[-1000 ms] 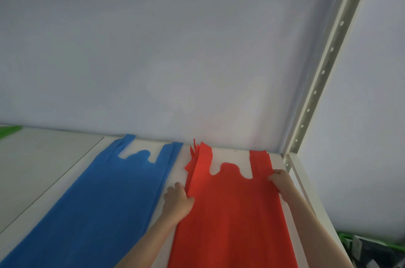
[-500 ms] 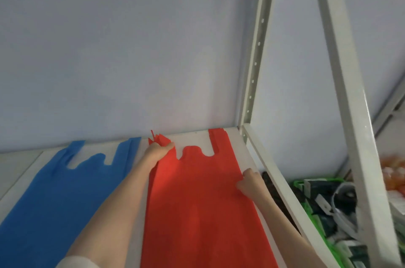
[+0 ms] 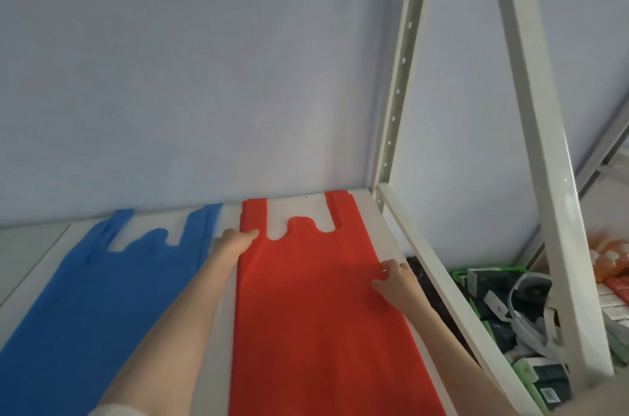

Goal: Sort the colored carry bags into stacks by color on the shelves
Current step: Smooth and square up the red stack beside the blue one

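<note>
A red carry bag (image 3: 313, 300) lies flat on the white shelf (image 3: 218, 340), handles pointing to the back wall. To its left a blue carry bag (image 3: 88, 310) lies flat the same way. My left hand (image 3: 233, 242) rests with straight fingers on the red bag's left edge, just below its left handle. My right hand (image 3: 396, 283) touches the red bag's right edge with loosely bent fingers, about a third of the way down. I cannot tell how many bags lie in each stack.
White perforated shelf posts (image 3: 398, 89) rise at the shelf's back right corner and in front (image 3: 544, 177). Below right, a green crate (image 3: 510, 320) holds boxes and cables. Orange packets (image 3: 609, 259) lie at the far right.
The crumpled red left handle is now flat. My left hand slid slightly down onto the bag's left edge. My right hand's fingers loosened at the right edge.
</note>
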### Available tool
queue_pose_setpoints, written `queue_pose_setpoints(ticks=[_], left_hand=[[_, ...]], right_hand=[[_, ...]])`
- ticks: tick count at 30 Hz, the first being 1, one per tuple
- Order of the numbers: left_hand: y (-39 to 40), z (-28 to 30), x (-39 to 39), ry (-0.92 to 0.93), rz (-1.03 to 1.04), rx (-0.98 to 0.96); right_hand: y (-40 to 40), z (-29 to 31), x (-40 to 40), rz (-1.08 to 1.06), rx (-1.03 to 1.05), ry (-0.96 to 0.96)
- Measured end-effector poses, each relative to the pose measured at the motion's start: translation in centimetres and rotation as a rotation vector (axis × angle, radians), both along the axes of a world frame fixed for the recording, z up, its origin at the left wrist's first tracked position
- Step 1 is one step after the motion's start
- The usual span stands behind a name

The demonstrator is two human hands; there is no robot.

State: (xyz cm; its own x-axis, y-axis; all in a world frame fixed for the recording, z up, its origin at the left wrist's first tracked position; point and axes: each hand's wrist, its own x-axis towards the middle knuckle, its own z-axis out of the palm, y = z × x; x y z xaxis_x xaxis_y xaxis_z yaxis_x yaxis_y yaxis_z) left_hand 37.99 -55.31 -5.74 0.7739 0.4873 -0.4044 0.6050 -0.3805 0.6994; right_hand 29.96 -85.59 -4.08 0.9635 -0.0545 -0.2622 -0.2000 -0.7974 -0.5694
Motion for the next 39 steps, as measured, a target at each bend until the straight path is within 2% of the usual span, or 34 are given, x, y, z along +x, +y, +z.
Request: queue_pose_setpoints(ticks=[5, 9, 11, 13, 14, 20, 25, 28, 32, 34, 37, 39], left_hand=[[-1.2, 1.8, 0.1, -0.098, -0.021, -0.241], [-1.8, 2.2, 0.7, -0.281, -0.041, -0.139], [-1.9, 2.1, 0.4, -0.188, -0.044, 0.034], [-2.0, 1.9, -0.4, -0.006, -0.034, 0.212], [-1.8, 1.6, -0.6, 0.04, -0.044, 0.243], [-1.6, 0.4, -1.9, 0.087, -0.077, 0.14], [-1.8, 0.0, -3.0, 0.069, -0.022, 0.144], [-2.5, 0.6, -4.0, 0.081, -0.027, 0.207], [-3.2, 0.9, -6.4, 0.106, -0.16, 0.388], [-2.9, 0.2, -7.3, 0.128, -0.209, 0.371], [-2.7, 0.7, -9.4, 0.066, -0.192, 0.293], [-3.2, 1.4, -11.2, 0.034, -0.202, 0.369]], right_hand=[[0.1, 0.0, -0.3, -0.002, -0.01, 0.007], [0.1, 0.1, -0.2, -0.008, 0.007, 0.025], [0.0, 0.2, -0.3, -0.015, 0.032, 0.031], [-0.3, 0.3, -0.5, -0.03, 0.076, 0.051], [-0.6, 0.3, -0.8, -0.038, 0.094, 0.073], [-2.5, -0.3, -3.8, -0.012, 0.102, 0.212], [-2.5, -0.8, -5.1, 0.013, 0.082, 0.091], [-2.9, -0.6, -5.3, -0.021, 0.156, 0.08], [-3.6, -1.1, -5.7, -0.022, 0.2, 0.102], [-3.8, -1.4, -5.9, -0.017, 0.199, 0.114], [-3.7, -1.2, -5.2, -0.013, 0.202, 0.135], [-3.3, -1.0, -4.3, -0.02, 0.199, 0.11]])
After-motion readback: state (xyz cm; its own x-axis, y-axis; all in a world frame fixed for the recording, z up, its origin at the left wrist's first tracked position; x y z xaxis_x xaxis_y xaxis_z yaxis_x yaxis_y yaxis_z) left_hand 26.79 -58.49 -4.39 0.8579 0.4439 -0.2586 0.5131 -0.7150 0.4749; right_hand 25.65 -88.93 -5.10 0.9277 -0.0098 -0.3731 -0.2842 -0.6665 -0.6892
